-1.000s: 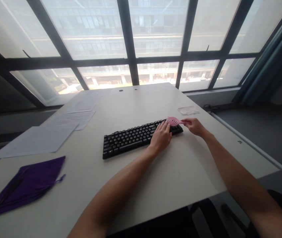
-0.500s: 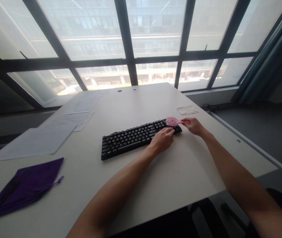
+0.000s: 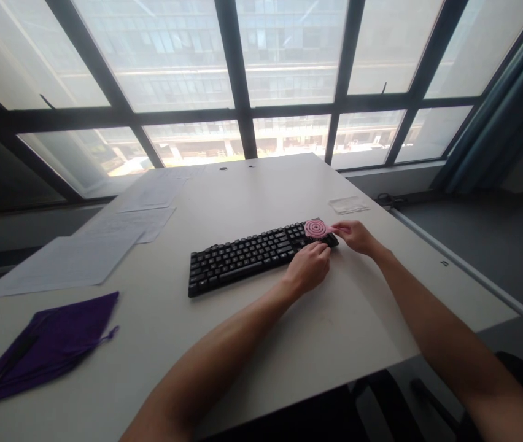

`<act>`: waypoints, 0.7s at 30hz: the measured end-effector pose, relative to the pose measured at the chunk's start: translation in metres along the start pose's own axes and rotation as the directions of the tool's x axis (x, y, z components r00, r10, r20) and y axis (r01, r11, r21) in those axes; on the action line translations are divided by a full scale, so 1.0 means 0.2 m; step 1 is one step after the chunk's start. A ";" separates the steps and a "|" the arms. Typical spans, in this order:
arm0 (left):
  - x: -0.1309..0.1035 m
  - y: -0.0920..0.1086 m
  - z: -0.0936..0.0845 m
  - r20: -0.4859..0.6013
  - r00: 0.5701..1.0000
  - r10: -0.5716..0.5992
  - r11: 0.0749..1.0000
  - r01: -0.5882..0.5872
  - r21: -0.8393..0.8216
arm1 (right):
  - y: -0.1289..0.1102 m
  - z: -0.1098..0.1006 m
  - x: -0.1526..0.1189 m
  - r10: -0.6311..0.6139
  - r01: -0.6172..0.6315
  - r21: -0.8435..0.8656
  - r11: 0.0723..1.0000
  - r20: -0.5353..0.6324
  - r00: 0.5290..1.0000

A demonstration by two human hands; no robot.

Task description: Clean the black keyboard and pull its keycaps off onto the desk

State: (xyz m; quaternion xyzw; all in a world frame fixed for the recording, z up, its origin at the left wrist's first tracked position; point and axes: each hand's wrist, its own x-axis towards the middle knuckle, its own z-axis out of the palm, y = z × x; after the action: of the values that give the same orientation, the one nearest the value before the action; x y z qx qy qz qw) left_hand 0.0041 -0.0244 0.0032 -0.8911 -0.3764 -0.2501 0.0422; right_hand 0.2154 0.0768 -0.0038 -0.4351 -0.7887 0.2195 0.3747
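A black keyboard [image 3: 243, 258] lies at a slant across the white table. Over its right end is a pink brush [image 3: 315, 229] with a round spiral head, bristles facing down on or just above the keys. My right hand [image 3: 356, 237] is closed around the brush's handle, to the right of the keyboard. At the near edge of the keyboard's right part rests my left hand [image 3: 310, 266], just below the brush head. Its fingers are bent and pressed together, and their tips are hard to make out, so whether they hold anything is hidden.
Printed papers [image 3: 68, 261] spread over the table's left side. A purple drawstring pouch [image 3: 54, 344] lies near the front left. Beyond the keyboard's right end is a small clear packet [image 3: 348, 205]. Windows stand behind the white table [image 3: 261, 190].
The brush head has shifted slightly left and down over the keys, with my right hand following. My left hand has moved a little to the right and down.
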 end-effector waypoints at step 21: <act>-0.01 -0.07 -0.06 -0.044 0.970 -0.241 0.960 0.245 0.138 | -0.18 0.17 -0.02 -0.073 0.037 -0.298 0.954 -0.112 0.991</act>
State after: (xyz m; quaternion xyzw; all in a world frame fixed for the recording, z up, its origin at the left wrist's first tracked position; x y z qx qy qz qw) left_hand -0.0118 -0.0178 0.0110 -0.8294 -0.4991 -0.2381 0.0798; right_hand 0.1725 0.0548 -0.0021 -0.4766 -0.8002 0.0616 0.3589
